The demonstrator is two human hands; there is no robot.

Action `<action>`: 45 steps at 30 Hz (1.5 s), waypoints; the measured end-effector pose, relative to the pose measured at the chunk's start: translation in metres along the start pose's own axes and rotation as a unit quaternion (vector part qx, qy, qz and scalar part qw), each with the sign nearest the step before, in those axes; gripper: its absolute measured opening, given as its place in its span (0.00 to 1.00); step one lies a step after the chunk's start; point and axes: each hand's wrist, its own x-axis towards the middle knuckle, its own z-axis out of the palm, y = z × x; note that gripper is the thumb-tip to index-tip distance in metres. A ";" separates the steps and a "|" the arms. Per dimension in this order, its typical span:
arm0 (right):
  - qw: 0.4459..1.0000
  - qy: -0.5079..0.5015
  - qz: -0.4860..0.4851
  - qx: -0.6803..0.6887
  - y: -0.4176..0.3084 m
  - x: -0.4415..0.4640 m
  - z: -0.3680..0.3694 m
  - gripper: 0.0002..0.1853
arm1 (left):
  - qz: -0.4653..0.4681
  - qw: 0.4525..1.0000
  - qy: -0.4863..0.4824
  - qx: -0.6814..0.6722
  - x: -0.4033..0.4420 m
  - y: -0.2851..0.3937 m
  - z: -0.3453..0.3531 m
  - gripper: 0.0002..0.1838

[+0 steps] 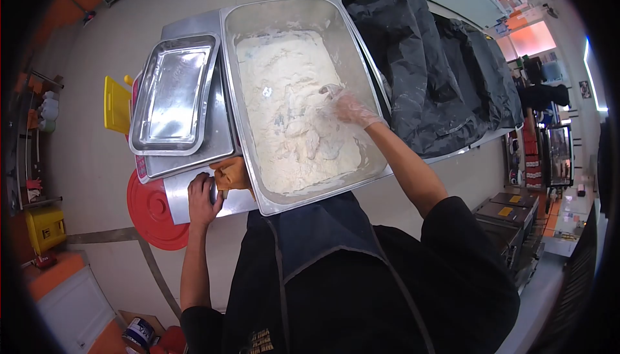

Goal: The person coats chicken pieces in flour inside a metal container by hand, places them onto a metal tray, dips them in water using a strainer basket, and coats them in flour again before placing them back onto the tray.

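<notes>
"How many hands did you have in the tub?"

"One. My right hand, in a clear glove, was down at the powder, right of the middle of that single tub."

"What did it grip?"

"Its fingers were bent in narrow, white on them. I couldn't tell whether anything sat between them."

"And the lumps?"

"They lay coated in the powder, nearer than that hand. They ran together, so I couldn't count them."

"Your other hand?"

"My left hand was bare, on the near left of the table, fingers loosely bent. One brown cloth lay just right of it, beside the tub. Whether I had hold of a fold, I couldn't tell."

"How many trays?"

"Two, left of the tub: one small tray on top of one larger tray."

"And on the right?"

"Black plastic, heaped and creased; one piece or two, I couldn't tell."

"Lower down?"

"One red lid, below the table at the near left."
</notes>
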 end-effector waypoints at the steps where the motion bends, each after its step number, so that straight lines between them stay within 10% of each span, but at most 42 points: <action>1: 1.000 0.008 0.000 0.022 0.001 -0.001 -0.003 0.24 | -0.002 1.000 -0.005 -0.004 -0.001 0.000 0.000 0.23; 9: 0.995 0.010 0.091 -0.031 0.016 -0.016 0.018 0.17 | 0.003 1.000 0.007 0.005 0.000 0.001 -0.001 0.23; 12: 0.968 -0.022 0.031 -0.250 0.090 -0.009 0.087 0.15 | 0.003 1.000 0.005 0.005 0.001 0.001 0.000 0.23; 18: 0.980 -0.071 0.089 0.166 -0.036 -0.021 -0.012 0.20 | 0.000 1.000 0.008 0.010 0.001 0.001 0.001 0.22; 24: 0.982 0.009 -0.115 -0.153 -0.011 -0.011 0.051 0.19 | 0.006 1.000 0.007 0.008 0.001 -0.001 0.002 0.23; 30: 0.987 -0.037 0.121 -0.099 -0.056 -0.022 0.050 0.19 | 0.003 1.000 0.007 0.007 0.001 -0.002 0.002 0.23; 45: 0.982 -0.112 -0.036 -0.145 -0.023 -0.015 0.047 0.13 | -0.002 1.000 0.003 -0.001 0.001 -0.001 0.002 0.22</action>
